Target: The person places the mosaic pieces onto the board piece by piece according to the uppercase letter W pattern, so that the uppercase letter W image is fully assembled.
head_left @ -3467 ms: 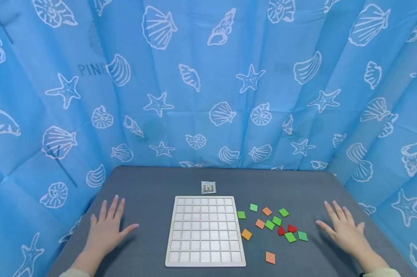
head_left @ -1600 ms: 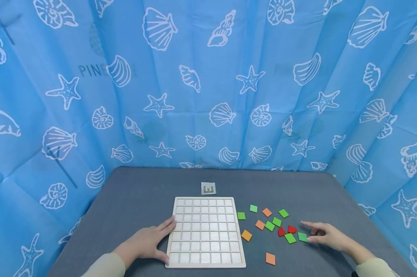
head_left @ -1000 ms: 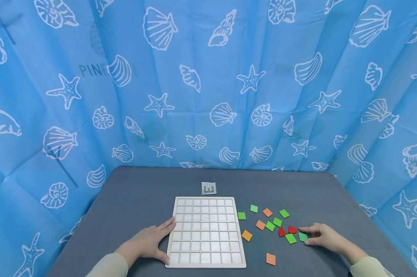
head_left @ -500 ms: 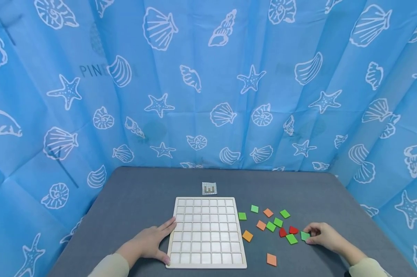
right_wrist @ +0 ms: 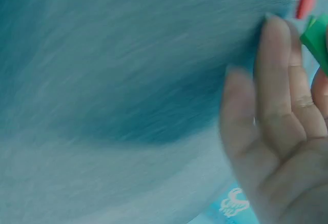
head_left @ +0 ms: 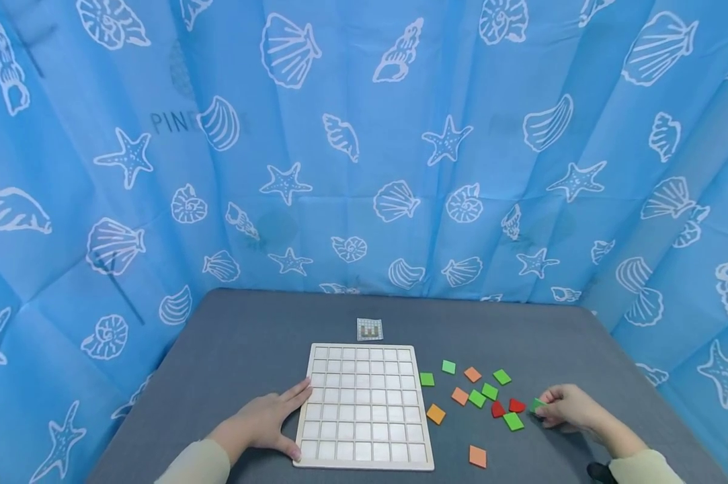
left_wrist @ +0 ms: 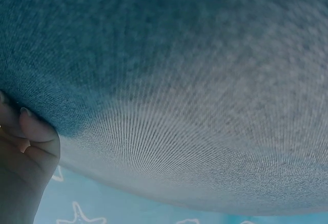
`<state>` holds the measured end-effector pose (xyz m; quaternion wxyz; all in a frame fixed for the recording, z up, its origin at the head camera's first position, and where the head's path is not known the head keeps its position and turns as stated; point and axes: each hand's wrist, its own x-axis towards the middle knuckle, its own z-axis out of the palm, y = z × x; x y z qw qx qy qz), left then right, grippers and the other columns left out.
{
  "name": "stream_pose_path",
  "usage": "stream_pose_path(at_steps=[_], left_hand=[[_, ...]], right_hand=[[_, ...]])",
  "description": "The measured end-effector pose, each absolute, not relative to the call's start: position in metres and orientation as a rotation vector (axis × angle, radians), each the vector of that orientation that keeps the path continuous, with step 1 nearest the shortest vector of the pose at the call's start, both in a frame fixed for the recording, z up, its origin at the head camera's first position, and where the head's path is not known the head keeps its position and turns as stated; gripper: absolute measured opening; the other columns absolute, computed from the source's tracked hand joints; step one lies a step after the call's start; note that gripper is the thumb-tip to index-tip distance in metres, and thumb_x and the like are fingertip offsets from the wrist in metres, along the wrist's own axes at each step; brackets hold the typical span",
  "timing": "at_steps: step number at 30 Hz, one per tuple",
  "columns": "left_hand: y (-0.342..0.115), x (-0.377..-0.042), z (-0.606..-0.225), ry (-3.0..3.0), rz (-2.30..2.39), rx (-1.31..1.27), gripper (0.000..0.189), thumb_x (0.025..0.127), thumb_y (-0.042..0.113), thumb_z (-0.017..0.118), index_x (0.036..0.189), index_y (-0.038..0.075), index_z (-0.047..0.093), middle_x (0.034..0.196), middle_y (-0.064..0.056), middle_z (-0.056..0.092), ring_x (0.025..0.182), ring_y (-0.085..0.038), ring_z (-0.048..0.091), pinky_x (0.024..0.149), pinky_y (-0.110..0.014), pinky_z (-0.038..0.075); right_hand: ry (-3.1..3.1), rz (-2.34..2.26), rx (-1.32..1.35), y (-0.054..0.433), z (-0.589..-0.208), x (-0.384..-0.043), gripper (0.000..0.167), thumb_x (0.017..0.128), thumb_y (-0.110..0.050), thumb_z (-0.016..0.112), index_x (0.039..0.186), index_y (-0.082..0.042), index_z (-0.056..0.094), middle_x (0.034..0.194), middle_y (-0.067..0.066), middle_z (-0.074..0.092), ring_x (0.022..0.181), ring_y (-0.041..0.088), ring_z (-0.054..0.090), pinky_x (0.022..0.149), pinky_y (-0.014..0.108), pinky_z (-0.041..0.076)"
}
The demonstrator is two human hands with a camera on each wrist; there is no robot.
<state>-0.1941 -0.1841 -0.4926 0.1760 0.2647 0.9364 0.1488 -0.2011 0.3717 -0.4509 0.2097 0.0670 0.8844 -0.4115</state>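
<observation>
In the head view my left hand (head_left: 263, 425) rests against the left edge of a white gridded board (head_left: 304, 430). Its fingers lie fairly straight on the rim, and the thumb is at the near left corner. My right hand (head_left: 572, 409) pinches a green square tile (head_left: 537, 405) between thumb and fingers, tilted up. In the right wrist view the same green tile (right_wrist: 316, 40) shows at the right border, partly cut off. Close by lie two red pieces (head_left: 517, 405) and a bright green tile (head_left: 513, 421).
Several green and orange tiles are scattered right of the board, among them an orange one (head_left: 477, 456) nearest me. A small printed card (head_left: 370, 329) lies beyond the board. The grey table (head_left: 267, 316) ends at a blue shell-patterned curtain (head_left: 364, 154).
Both hands came in from the sides: the left to the board's edge, the right to the green tile. The right hand now has the tile pinched and tilted up. The view shifted slightly.
</observation>
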Motion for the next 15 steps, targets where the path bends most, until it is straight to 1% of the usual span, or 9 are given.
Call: stream_pose_path(at_steps=[2,4,7,9,12,15], left_hand=[[-0.184,-0.195,-0.493,2.653,0.415,0.746,0.112,0.066,0.067,0.074,0.154,0.015,0.029,0.162,0.003,0.015,0.125,-0.043,0.048,0.092,-0.056,0.044],[-0.184,-0.195,-0.494,2.652,0.414,0.742,0.112,0.066,0.067,0.074,0.154,0.015,0.029,0.162,0.004,0.014,0.125,-0.042,0.048,0.092,-0.056,0.044],[-0.183,-0.195,-0.494,2.65,0.415,0.735,0.112,0.066,0.067,0.074,0.155,0.015,0.029,0.162,0.003,0.015,0.125,-0.042,0.048,0.093,-0.055,0.044],[-0.183,-0.195,-0.493,2.651,0.41,0.731,0.112,0.066,0.067,0.074,0.155,0.015,0.029,0.162,0.003,0.015,0.125,-0.042,0.048,0.093,-0.055,0.044],[-0.183,-0.195,-0.492,2.65,0.398,0.722,0.112,0.066,0.067,0.074,0.155,0.015,0.029,0.162,0.003,0.015,0.125,-0.042,0.048,0.093,-0.055,0.044],[-0.183,-0.194,-0.491,2.652,0.383,0.72,0.112,0.066,0.068,0.074,0.155,0.015,0.029,0.162,0.004,0.015,0.125,-0.041,0.048,0.093,-0.055,0.044]], right_hand=[[2.41,-1.197,0.25,0.367,-0.446,-0.202,0.01,0.094,-0.004,0.06,0.094,0.005,0.063,0.079,0.002,0.067,0.071,0.016,0.065,0.064,0.033,0.051],[2.358,-1.247,0.279,0.364,-0.442,-0.203,0.015,0.096,-0.005,0.057,0.102,0.008,0.062,0.083,0.003,0.069,0.075,0.018,0.068,0.069,0.036,0.054],[2.295,-1.305,0.265,0.359,-0.436,-0.203,0.028,0.098,-0.005,0.053,0.116,0.015,0.057,0.089,0.005,0.071,0.08,0.02,0.069,0.075,0.039,0.055],[2.262,-1.341,0.241,0.355,-0.431,-0.203,0.034,0.098,-0.006,0.053,0.122,0.018,0.053,0.092,0.006,0.071,0.082,0.021,0.069,0.078,0.04,0.055],[2.213,-1.402,0.184,0.351,-0.425,-0.201,0.038,0.099,-0.007,0.053,0.126,0.019,0.051,0.093,0.008,0.072,0.082,0.021,0.07,0.078,0.04,0.055],[2.175,-1.466,0.162,0.347,-0.418,-0.199,0.038,0.098,-0.01,0.056,0.127,0.016,0.053,0.088,0.008,0.073,0.079,0.019,0.07,0.076,0.037,0.056]])
